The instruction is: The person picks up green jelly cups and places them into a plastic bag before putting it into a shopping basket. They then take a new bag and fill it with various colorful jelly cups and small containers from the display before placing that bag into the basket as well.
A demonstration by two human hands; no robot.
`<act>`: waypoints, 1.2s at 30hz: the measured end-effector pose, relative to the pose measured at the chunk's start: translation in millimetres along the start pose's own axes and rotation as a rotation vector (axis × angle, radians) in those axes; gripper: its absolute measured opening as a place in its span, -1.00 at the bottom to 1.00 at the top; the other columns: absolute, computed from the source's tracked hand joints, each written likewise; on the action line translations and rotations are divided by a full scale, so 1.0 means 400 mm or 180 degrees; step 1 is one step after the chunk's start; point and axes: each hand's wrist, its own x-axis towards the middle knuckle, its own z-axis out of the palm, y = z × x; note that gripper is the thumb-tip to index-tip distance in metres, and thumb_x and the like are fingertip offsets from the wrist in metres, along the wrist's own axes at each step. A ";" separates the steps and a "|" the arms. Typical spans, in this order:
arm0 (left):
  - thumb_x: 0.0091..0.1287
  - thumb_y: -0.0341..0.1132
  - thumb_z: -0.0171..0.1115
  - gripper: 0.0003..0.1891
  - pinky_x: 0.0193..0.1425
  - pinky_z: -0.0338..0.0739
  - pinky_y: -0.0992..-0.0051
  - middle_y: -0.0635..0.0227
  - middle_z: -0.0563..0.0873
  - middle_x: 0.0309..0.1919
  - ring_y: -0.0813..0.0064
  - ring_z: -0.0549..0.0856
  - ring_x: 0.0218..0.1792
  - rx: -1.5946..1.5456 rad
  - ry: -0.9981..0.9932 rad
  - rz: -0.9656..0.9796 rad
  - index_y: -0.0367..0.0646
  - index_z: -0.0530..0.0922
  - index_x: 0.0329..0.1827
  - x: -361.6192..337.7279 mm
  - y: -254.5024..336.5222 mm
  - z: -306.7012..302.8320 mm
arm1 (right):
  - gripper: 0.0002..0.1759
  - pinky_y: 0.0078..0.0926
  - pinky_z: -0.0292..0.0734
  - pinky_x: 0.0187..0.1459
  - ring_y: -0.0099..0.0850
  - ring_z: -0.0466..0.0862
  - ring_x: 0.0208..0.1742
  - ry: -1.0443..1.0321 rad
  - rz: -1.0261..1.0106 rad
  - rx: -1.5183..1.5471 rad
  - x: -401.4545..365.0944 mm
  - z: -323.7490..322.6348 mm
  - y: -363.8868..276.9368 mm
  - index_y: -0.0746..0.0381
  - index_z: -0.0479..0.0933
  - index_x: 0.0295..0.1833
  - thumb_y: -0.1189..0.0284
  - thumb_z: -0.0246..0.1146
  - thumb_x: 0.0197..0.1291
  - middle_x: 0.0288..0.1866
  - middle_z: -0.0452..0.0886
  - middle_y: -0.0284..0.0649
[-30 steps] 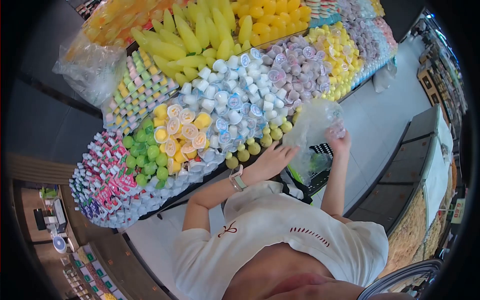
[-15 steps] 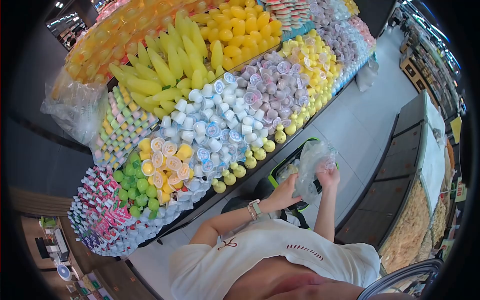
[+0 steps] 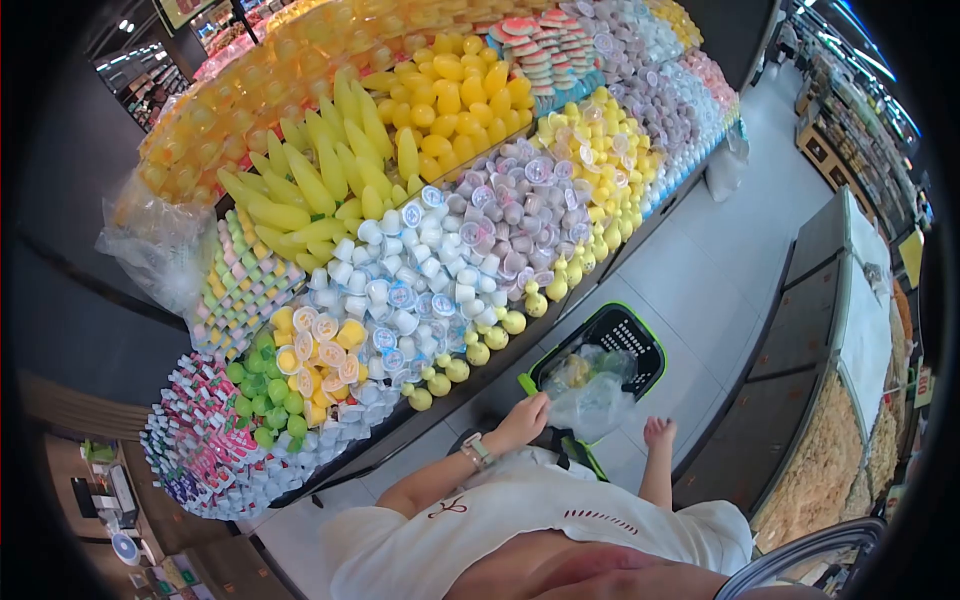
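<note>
My left hand, with a watch on its wrist, is closed at the near-left edge of a clear plastic bag and pinches it. The bag hangs over a black shopping basket with a green rim. Yellowish items show through plastic inside the basket, too blurred to name. Apart from the bag, to its right, my right hand is raised with its fingers curled in, and nothing shows in it.
On my left a long display holds white jelly cups, purple-grey cups, yellow banana-shaped packs and green round packs. A dark cabinet lines the right side. Grey tiled floor runs between them.
My right hand has let go of the bag and moved down, away from it. The bag has dropped lower over the basket, which now shows more fully. My left hand moved left.
</note>
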 end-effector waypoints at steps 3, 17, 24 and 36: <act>0.12 -0.44 0.15 -0.74 -0.21 0.42 0.27 0.06 0.46 -0.30 0.10 0.52 -0.25 0.0176 -0.0084 -0.0017 -0.29 0.33 -0.17 -0.035 0.009 0.009 | -0.44 -0.38 0.50 -0.20 -0.33 0.61 -0.15 -0.1400 -0.0403 -0.2305 -0.227 -0.052 0.051 0.20 0.34 0.21 0.03 -0.02 0.26 -0.05 0.59 -0.15; 0.22 -0.13 -0.02 -0.64 -0.33 0.50 0.08 -0.04 0.65 -0.51 -0.03 0.65 -0.45 0.1864 -0.1916 0.0078 -0.22 0.62 -0.47 0.221 0.007 0.109 | -0.57 -0.19 0.42 -0.43 -0.04 0.55 -0.51 -0.2167 -0.3067 -0.4569 -0.581 -0.051 0.136 0.34 0.48 -0.48 0.15 0.22 0.16 -0.56 0.52 -0.01; 0.22 -0.15 0.00 -0.66 -0.26 0.49 0.07 -0.05 0.64 -0.48 -0.05 0.63 -0.40 0.1238 -0.2690 0.0046 -0.25 0.60 -0.43 0.378 -0.023 0.132 | -0.70 -0.25 0.32 -0.60 -0.17 0.46 -0.68 -0.0154 -0.4929 -0.3466 -0.434 0.030 0.103 0.21 0.38 -0.63 0.38 0.25 0.07 -0.70 0.42 -0.14; 0.21 -0.17 0.02 -0.66 -0.26 0.49 0.07 -0.06 0.63 -0.49 -0.07 0.63 -0.38 0.0894 -0.2342 0.0304 -0.30 0.56 -0.50 0.711 0.004 0.356 | -0.54 -0.12 0.41 -0.49 -0.01 0.54 -0.58 -0.1168 -0.3987 -0.5104 -0.345 0.147 -0.268 0.25 0.52 -0.59 0.10 0.14 0.14 -0.64 0.52 -0.04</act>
